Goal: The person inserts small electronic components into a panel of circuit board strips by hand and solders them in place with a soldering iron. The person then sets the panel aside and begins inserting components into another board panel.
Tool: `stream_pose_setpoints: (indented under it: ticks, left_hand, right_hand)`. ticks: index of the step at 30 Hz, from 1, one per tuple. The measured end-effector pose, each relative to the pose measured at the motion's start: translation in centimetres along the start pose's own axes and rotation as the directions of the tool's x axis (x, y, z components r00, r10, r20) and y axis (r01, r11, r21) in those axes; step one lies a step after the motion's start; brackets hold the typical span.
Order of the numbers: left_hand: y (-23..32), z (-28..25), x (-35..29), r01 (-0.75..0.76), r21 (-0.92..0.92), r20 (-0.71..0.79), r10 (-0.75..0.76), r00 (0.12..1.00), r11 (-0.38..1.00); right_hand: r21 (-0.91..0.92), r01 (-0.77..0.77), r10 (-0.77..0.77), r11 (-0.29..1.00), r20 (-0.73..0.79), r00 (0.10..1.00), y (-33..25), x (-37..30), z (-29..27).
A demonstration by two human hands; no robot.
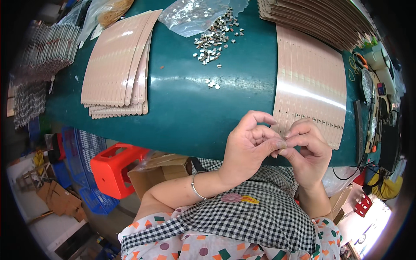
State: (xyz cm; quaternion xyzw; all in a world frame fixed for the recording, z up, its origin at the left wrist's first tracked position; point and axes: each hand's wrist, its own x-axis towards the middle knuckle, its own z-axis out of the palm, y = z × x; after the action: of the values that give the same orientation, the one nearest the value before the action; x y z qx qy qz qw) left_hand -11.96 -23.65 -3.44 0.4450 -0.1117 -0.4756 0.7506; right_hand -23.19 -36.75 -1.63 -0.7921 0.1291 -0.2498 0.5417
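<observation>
My left hand (247,149) and my right hand (310,151) meet at the table's near edge, thumbs and fingertips pinched together. Anything between the fingertips is too small to make out. Just beyond them lies a pinkish-tan sheet of narrow circuit-board strips (305,73), with a row of small dark and metallic parts (318,121) across its near end; the left strips show no such parts there. A few small silvery metal parts (212,83) lie mid-table. Behind these spreads a heap of the same parts (212,45), beside a clear plastic bag (190,17).
Tan board sheets (117,63) are stacked at the left, and a thick board stack (320,17) stands far right. Cables and tools, including orange-handled scissors (360,60), crowd the right edge. A red stool (115,169) and a cardboard box (160,173) stand below the table.
</observation>
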Motion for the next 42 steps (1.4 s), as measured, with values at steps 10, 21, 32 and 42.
stream_pose_setpoints:
  ticks: [10, 21, 32, 42]
  left_hand:
    - [1.8, -1.3, 0.2, 0.116, 0.08, 0.092, -0.123, 0.988, 0.99]
    - [4.0, -2.5, 2.1, -0.441, 0.753, 0.277, 0.373, 0.885, 0.488]
    - [6.8, -8.1, 5.2, -0.169, 0.982, 0.187, 0.422, 0.887, -0.081]
    - [6.7, -8.5, 5.3, -0.237, 0.971, 0.217, 0.479, 0.851, -0.02]
  right_hand:
    - [-0.168, 0.115, -0.113, 0.979, 0.021, 0.993, -0.6, 0.1, 0.5]
    - [-0.287, 0.036, -0.048, 0.957, -0.036, 0.998, 0.1, 0.9, -0.4]
    - [-0.502, -0.094, 0.023, 0.859, -0.147, 0.989, 3.7, 1.9, -1.1]
    - [-0.631, -0.036, -0.027, 0.775, -0.09, 0.996, 4.0, 2.3, -0.7]
